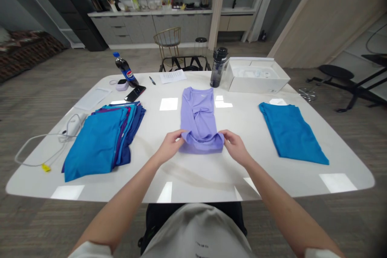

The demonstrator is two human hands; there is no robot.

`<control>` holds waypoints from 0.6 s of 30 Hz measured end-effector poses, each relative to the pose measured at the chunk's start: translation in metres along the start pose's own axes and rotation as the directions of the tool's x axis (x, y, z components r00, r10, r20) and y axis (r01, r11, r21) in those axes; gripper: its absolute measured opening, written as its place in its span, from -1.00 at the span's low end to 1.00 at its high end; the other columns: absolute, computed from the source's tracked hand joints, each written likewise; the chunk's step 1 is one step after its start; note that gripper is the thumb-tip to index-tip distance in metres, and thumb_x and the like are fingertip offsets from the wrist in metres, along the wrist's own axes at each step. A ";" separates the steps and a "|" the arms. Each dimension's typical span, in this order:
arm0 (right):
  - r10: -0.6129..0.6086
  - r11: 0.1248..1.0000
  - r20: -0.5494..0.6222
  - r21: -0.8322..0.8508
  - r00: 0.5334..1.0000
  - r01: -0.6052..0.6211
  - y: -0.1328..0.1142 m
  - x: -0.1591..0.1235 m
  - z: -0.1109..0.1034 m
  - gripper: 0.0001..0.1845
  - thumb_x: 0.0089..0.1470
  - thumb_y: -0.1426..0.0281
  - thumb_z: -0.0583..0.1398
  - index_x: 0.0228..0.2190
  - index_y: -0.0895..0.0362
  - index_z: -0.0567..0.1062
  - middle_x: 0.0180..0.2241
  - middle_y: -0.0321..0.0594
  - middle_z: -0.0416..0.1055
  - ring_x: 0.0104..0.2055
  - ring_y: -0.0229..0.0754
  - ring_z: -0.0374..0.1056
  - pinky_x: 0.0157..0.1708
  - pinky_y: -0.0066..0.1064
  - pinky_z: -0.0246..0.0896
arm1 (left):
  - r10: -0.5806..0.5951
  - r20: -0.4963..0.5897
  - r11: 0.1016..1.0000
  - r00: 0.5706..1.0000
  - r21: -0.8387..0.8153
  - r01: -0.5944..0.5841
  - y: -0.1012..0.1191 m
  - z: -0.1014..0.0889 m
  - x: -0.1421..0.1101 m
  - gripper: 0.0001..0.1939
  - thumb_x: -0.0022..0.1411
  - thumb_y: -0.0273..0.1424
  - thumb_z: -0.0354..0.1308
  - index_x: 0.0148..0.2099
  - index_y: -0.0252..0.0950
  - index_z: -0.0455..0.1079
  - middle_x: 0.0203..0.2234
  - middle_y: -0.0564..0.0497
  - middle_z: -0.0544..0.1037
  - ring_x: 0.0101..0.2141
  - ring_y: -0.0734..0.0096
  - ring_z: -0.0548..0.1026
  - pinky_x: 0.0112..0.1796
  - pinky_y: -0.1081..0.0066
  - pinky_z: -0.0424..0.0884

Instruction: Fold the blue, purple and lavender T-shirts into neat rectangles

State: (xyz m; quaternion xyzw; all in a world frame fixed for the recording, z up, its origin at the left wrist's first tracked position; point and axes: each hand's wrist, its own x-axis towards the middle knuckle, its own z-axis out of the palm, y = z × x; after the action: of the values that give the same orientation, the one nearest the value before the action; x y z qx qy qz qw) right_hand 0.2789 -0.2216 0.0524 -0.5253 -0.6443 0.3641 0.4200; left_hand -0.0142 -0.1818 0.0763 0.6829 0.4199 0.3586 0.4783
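A lavender shirt [198,109], folded into a narrow strip, lies lengthwise in front of me on the white table [157,169]. My left hand [171,144] pinches the left corner of its near edge. At the right corner, my right hand [235,146] grips the same edge between thumb and fingers. Between the hands the near end is lifted and curls over, while the far end rests flat. To the left sits a stack of folded clothes [93,141] in blue, teal and purple. A single folded blue garment [293,133] lies to the right.
Along the far side stand a dark drink bottle [218,68], an open white box [256,74] and a cola bottle [125,69]. A phone [135,93], a pen [152,80] and papers [173,76] lie nearby. A white cable [27,163] hangs past the left edge.
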 end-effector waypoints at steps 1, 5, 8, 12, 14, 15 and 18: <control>0.003 1.000 -0.024 0.012 1.000 -0.003 0.006 0.023 -0.001 -0.71 0.26 0.17 0.14 -0.17 0.04 0.57 -0.25 -0.20 0.56 -0.23 -0.08 0.41 -0.16 -0.24 0.36 | -0.023 -0.034 0.998 0.999 -0.058 0.021 -0.004 0.000 0.023 -0.65 0.30 -0.18 0.18 -0.03 -0.27 0.59 -0.09 -0.05 0.66 -0.06 0.19 0.57 0.05 0.26 0.44; 0.092 0.971 -0.061 -0.216 0.994 -0.103 0.044 0.094 0.006 -0.58 0.16 0.00 0.19 -0.30 0.10 0.56 -0.30 -0.20 0.54 -0.31 -0.12 0.39 -0.26 -0.34 0.31 | -0.307 -0.073 0.920 0.949 -0.277 0.276 -0.042 0.008 0.098 -0.57 0.14 -0.12 0.29 -0.06 -0.32 0.56 -0.15 -0.10 0.67 -0.10 0.14 0.59 -0.01 0.22 0.47; 0.201 0.835 -0.116 -0.499 0.973 -0.232 0.066 0.119 0.018 -0.53 0.13 -0.07 0.21 -0.44 0.09 0.52 -0.37 -0.15 0.53 -0.31 -0.09 0.41 -0.29 -0.35 0.26 | -0.481 -0.094 0.858 0.872 -0.253 0.446 -0.073 0.013 0.123 -0.63 0.04 -0.21 0.35 -0.15 -0.34 0.56 -0.30 -0.09 0.68 -0.18 0.12 0.61 -0.10 0.22 0.50; 0.246 0.728 -0.219 -0.601 0.944 -0.329 0.072 0.129 0.031 -0.67 0.24 0.10 0.16 -0.38 0.07 0.53 -0.37 -0.12 0.53 -0.30 -0.06 0.44 -0.31 -0.35 0.22 | -0.424 -0.235 0.906 0.875 -0.098 0.413 -0.091 0.013 0.130 -0.74 0.06 -0.24 0.31 -0.26 -0.31 0.55 -0.40 -0.03 0.65 -0.22 0.15 0.59 -0.16 0.27 0.49; 0.212 0.764 -0.243 -0.562 0.947 -0.315 0.071 0.127 0.031 -0.72 0.27 0.18 0.13 -0.37 0.06 0.51 -0.41 -0.16 0.50 -0.33 -0.08 0.42 -0.33 -0.36 0.20 | -0.356 -0.285 0.931 0.890 -0.028 0.363 -0.092 0.011 0.127 -0.76 0.13 -0.23 0.25 -0.28 -0.31 0.55 -0.41 -0.02 0.63 -0.24 0.19 0.57 -0.17 0.31 0.47; 0.173 0.802 -0.243 -0.528 0.954 -0.280 0.070 0.124 0.029 -0.72 0.28 0.19 0.12 -0.38 0.06 0.50 -0.43 -0.19 0.48 -0.36 -0.10 0.40 -0.34 -0.36 0.19 | -0.305 -0.289 0.948 0.907 -0.007 0.317 -0.090 0.010 0.125 -0.76 0.16 -0.23 0.22 -0.27 -0.30 0.55 -0.40 -0.01 0.63 -0.24 0.22 0.56 -0.17 0.33 0.46; 0.014 0.912 -0.214 -0.397 0.977 -0.100 0.064 0.111 0.022 -0.68 0.31 0.13 0.09 -0.36 0.05 0.47 -0.47 -0.26 0.42 -0.42 -0.14 0.31 -0.37 -0.35 0.18 | -0.152 -0.235 0.988 0.960 -0.010 0.154 -0.080 0.006 0.115 -0.72 0.26 -0.21 0.14 -0.14 -0.27 0.56 -0.29 0.03 0.64 -0.21 0.30 0.55 -0.12 0.38 0.44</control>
State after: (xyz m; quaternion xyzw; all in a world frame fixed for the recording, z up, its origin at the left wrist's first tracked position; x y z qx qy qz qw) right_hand 0.2718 -0.1014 0.0032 -0.6545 -0.6430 0.1779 0.3557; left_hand 0.0182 -0.0632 0.0087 0.6030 0.5267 0.3970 0.4487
